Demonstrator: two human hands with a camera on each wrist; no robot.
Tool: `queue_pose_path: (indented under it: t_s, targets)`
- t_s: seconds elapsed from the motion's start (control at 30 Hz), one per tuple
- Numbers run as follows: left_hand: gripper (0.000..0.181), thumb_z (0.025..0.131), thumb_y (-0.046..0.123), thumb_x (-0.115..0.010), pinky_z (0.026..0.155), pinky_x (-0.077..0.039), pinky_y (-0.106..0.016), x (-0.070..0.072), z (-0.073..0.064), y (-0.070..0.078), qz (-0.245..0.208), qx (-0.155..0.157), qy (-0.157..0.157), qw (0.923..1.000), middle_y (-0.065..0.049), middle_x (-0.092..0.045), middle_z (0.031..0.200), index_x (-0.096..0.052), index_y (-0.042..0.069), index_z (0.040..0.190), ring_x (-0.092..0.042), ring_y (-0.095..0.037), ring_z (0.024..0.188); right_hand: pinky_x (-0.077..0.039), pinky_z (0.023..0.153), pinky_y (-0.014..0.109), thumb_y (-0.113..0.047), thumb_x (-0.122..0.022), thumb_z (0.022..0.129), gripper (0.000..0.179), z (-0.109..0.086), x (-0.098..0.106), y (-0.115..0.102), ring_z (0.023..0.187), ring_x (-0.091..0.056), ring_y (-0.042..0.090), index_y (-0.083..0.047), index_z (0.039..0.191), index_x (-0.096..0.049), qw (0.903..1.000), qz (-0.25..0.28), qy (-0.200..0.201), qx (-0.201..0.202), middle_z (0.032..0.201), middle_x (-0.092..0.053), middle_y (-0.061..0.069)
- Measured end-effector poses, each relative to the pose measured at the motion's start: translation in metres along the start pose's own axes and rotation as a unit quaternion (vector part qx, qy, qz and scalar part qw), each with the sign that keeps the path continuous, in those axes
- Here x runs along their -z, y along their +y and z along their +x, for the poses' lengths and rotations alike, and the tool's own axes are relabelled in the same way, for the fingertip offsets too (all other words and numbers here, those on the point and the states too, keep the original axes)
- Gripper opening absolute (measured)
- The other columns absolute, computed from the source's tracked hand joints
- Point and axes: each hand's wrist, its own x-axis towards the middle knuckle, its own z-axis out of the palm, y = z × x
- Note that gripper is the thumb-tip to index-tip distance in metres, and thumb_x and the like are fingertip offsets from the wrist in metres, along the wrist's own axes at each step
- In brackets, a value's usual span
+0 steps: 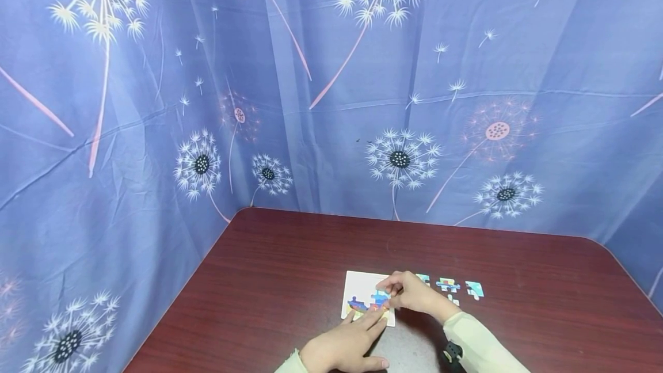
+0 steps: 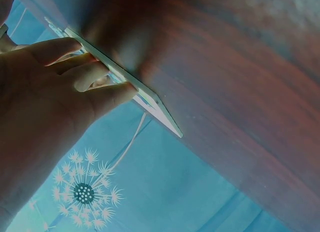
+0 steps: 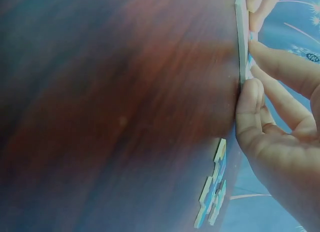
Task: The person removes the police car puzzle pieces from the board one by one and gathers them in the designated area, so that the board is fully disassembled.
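Note:
A small white puzzle board (image 1: 357, 281) lies on the table, its lower part filled with joined, colourful pieces. My left hand (image 1: 348, 343) rests on the near side of the board with fingers spread and nearly straight, covering part of the picture. At the board's right side, my right hand (image 1: 413, 293) has its thumb and index finger about a blue puzzle piece (image 1: 380, 296). In the right wrist view the thumb (image 3: 250, 99) lies at the board's edge (image 3: 242, 42); the exact finger contact with the piece is partly hidden.
Several loose puzzle pieces lie right of the board, among them a multicoloured one (image 1: 448, 285) and a blue one (image 1: 474, 289); my right hand partly covers others. The dark red wooden table (image 1: 269, 263) backs onto a blue dandelion-print curtain (image 1: 331, 131).

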Motion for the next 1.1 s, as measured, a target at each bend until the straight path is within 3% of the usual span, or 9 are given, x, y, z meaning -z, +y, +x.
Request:
queue_pose_path:
  t_s: [0.53,0.9,1.1]
  targets:
    - [0.075,0.094,0.06,-0.043,0.108,-0.034,-0.05,0.0006,0.0016,-0.001,0.001,-0.001,-0.003,1.0,-0.004,-0.022,0.158,-0.036,0.009,0.149,-0.022,-0.014,0.144,-0.045,0.06,0.02,0.007,-0.073,0.073,0.033,0.0006,-0.002,0.0004,0.068,-0.05,0.007,0.003,0.105,-0.069,0.9998,-0.015,0.007,-0.013,0.084,-0.052,0.007]
    - [0.075,0.094,0.059,-0.046,0.108,-0.033,-0.05,0.0023,0.0003,0.0002,0.0,-0.004,0.002,1.0,-0.005,-0.025,0.157,-0.038,0.008,0.148,-0.023,-0.014,0.143,-0.044,0.053,0.02,0.011,-0.07,0.073,0.034,0.0,-0.0017,-0.0014,0.065,-0.05,0.008,0.003,0.105,-0.067,0.9999,0.011,0.009,-0.01,0.086,-0.055,0.01]
    - [0.075,0.094,0.059,-0.045,0.108,-0.033,-0.05,0.0006,0.0008,-0.0009,-0.004,-0.005,-0.001,1.0,-0.005,-0.025,0.157,-0.038,0.007,0.148,-0.024,-0.014,0.143,-0.044,0.048,0.021,0.015,-0.063,0.079,0.028,-0.0001,0.0021,-0.0029,0.062,-0.051,0.007,0.005,0.105,-0.067,0.9996,0.029,0.005,-0.003,0.083,-0.061,0.015]
